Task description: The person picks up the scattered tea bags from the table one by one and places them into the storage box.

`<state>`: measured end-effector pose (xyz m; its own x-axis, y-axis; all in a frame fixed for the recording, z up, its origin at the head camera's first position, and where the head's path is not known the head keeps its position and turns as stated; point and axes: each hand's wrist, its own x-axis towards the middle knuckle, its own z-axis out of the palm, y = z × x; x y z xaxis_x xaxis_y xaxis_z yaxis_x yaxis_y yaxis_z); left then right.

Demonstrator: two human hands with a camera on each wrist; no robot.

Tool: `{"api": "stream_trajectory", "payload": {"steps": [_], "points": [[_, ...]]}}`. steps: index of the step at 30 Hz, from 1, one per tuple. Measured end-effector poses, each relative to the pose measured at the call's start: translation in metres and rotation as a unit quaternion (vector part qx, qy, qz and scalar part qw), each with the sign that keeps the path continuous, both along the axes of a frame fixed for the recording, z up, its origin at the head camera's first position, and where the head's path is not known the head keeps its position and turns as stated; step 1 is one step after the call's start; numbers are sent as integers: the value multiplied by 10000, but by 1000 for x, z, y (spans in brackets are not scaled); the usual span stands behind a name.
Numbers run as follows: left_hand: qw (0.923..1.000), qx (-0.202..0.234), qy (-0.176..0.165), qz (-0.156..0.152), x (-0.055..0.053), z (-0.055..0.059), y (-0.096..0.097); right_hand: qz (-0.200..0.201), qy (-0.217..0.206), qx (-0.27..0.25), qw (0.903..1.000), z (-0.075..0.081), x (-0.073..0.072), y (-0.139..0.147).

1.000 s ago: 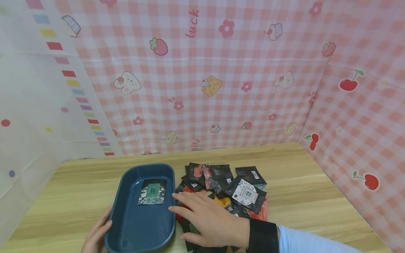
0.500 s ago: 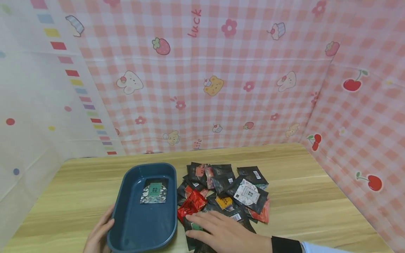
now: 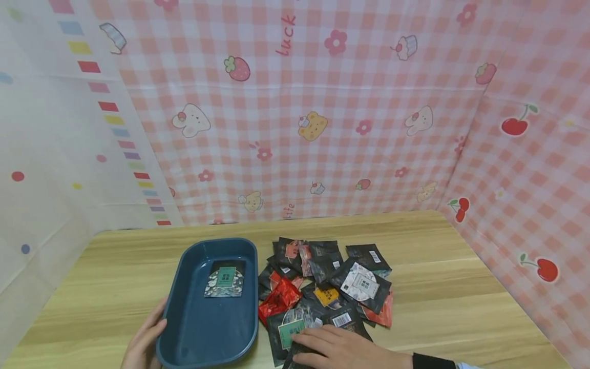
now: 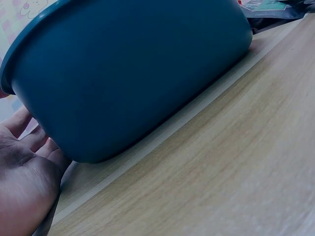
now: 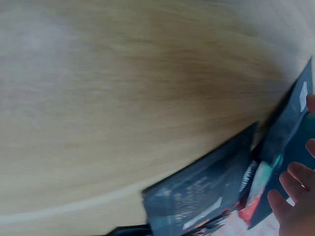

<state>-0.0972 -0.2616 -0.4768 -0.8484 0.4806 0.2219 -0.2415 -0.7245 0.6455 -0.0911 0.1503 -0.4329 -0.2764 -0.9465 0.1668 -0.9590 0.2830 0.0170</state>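
A blue plastic tray [image 3: 207, 328] stands on the table, with one dark tea-type sachet [image 3: 225, 278] with a green label lying inside. My left hand [image 3: 145, 338] is at the tray's left side, fingers against its outer wall; the left wrist view shows that hand [image 4: 29, 167] beside the wall. My right hand [image 3: 350, 348] is over the front of a pile of sachets, its loosely bent fingers resting over a black sachet [image 3: 299, 353]. A green-labelled sachet [image 3: 278, 335] lies just beyond the fingertips. In the right wrist view, dark sachets [image 5: 197, 196] lie near the fingers.
Beyond the hand, the pile includes a shiny red sachet [image 3: 281, 297], a yellow-labelled one [image 3: 326, 296] and a white-patterned one [image 3: 361, 282]. The wooden table [image 3: 442, 287] ends at a pink checked cloth [image 3: 276, 169] behind and to the right.
My right hand has moved from beside the tray's right rim towards the front right of the pile, uncovering the red and green-labelled sachets. My left hand stays at the tray.
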Motion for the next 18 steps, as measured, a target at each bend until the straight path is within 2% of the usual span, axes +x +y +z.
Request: {"api": "stream_trajectory", "payload": {"steps": [3, 7, 13, 18], "points": [[9975, -556, -101, 426, 1, -1, 0, -45, -123, 92, 9999, -5, -2, 3], [9882, -1188, -133, 956, 2, -2, 0, -13, -295, 148, 9995, -6, -3, 1], [9814, -1450, -98, 1253, 4, -2, 2, 144, -139, 257, 9995, -10, -6, -5], [9761, -1634, -71, 1433, 5, -2, 4, 98, -232, 317, 9992, -13, -9, -11]]}}
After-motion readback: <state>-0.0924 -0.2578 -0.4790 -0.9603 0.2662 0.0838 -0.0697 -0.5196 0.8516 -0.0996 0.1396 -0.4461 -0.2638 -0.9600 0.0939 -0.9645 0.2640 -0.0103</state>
